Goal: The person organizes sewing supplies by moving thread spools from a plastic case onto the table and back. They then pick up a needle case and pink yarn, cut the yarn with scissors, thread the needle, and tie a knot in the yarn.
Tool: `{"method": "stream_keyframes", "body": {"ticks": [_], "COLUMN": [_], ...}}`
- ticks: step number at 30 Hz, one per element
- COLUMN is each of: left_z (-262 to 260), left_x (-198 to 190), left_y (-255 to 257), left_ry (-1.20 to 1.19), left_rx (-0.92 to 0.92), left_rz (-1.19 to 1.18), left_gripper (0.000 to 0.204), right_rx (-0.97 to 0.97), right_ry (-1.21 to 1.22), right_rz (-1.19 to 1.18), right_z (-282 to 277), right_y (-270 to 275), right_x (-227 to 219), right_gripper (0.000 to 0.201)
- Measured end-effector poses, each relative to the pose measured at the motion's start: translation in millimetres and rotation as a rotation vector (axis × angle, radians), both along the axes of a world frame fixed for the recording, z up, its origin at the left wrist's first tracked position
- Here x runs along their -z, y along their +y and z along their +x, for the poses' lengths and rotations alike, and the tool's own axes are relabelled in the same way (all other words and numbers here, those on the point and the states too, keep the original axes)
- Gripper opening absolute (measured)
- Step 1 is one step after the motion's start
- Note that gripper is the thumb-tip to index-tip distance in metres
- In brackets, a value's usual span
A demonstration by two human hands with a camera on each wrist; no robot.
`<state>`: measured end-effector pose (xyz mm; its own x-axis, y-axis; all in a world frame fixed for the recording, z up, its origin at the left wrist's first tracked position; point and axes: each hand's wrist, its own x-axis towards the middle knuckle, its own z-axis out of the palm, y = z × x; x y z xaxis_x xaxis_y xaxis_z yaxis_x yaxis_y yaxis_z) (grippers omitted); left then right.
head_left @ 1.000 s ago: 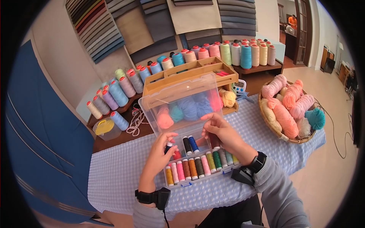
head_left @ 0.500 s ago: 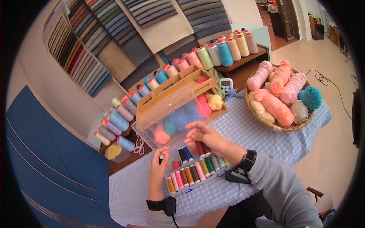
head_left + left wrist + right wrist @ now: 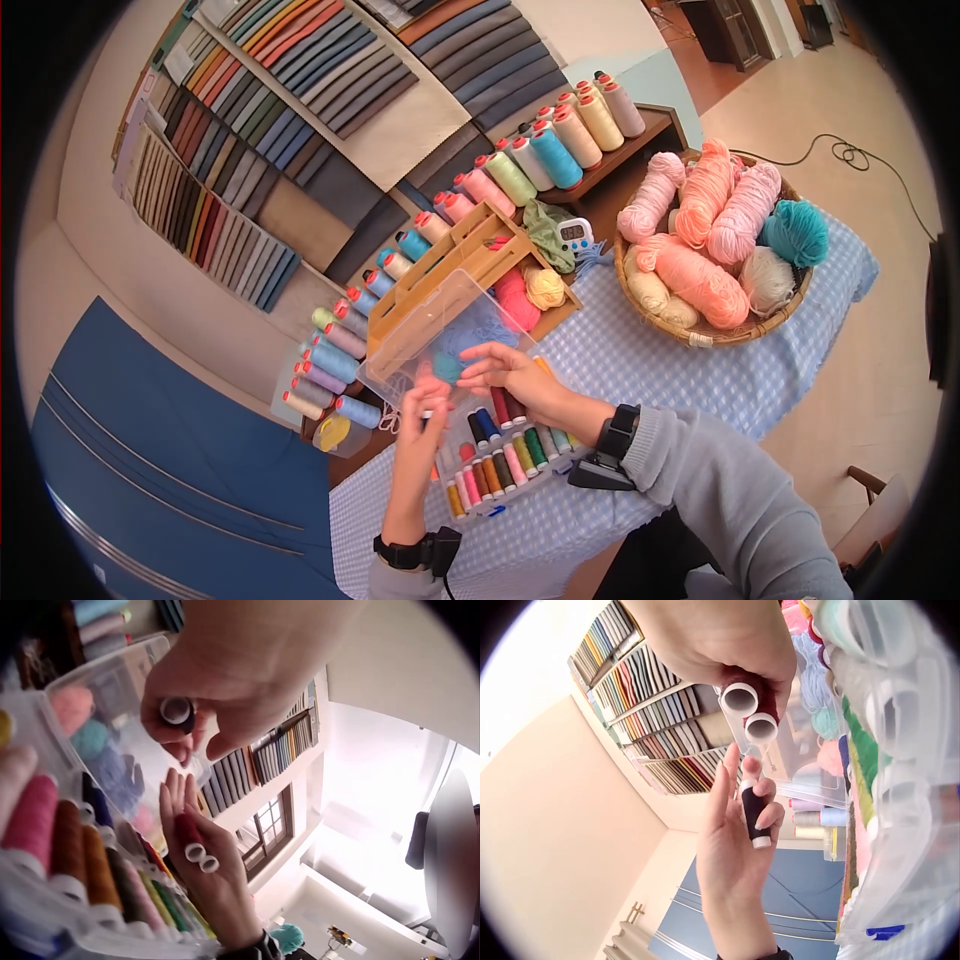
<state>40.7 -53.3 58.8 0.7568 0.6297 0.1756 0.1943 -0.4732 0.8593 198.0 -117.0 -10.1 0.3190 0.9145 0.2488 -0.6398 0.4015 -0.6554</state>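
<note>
In my left hand (image 3: 418, 430) a black thread spool (image 3: 754, 816) is gripped by curled fingers, its white end showing in the left wrist view. My right hand (image 3: 530, 388) holds two dark red thread spools (image 3: 189, 834) side by side against the palm, white ends facing out. Both hands hover over an open clear plastic case (image 3: 540, 484), fingertips close to each other. Along the front of the case runs a row of thread spools (image 3: 502, 468) in many colours. A black spool (image 3: 478, 428) and a blue spool (image 3: 488, 424) lie behind that row.
The clear lid (image 3: 425, 330) stands raised behind the hands, in front of a wooden organizer (image 3: 450, 260) with yarn balls. To the right is a wicker basket (image 3: 735, 335) of yarn skeins. Large thread cones (image 3: 555, 158) line the back shelf beside a small timer (image 3: 574, 235).
The head view has turned and tilted, so the table appears more slanted. My hands have drawn closer together over the case, each still holding its spools.
</note>
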Motion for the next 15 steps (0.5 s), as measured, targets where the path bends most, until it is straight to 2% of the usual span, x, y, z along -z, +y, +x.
{"method": "stream_keyframes", "body": {"ticks": [1,4,9,11,15], "left_z": [5.7,21.6,44.6,49.7,51.1], "left_x": [2.0,11.4,19.1,22.4,30.9], "left_y": [-5.1,-12.9,-28.9,-31.3,-19.3], "left_ry": [0.001,0.181,0.193,0.070,0.006], "left_rx": [-0.002,0.158,0.119,0.120,0.170], "left_rz": [0.005,-0.223,-0.302,-0.480,-0.488], "left_gripper": [0.034,0.051,0.058,0.058,0.057], "right_rx": [0.004,0.050,0.070,0.075,-0.058], "right_ry": [-0.001,-0.027,-0.044,-0.056,-0.088], "right_rz": [0.008,0.001,-0.011,-0.019,-0.123], "right_z": [0.3,0.7,2.6,3.3,4.5], "right_y": [0.5,0.2,-2.0,0.7,-7.3], "right_x": [0.1,-0.5,2.0,5.0,-0.3], "right_gripper": [0.032,0.032,0.029,0.028,0.031]}}
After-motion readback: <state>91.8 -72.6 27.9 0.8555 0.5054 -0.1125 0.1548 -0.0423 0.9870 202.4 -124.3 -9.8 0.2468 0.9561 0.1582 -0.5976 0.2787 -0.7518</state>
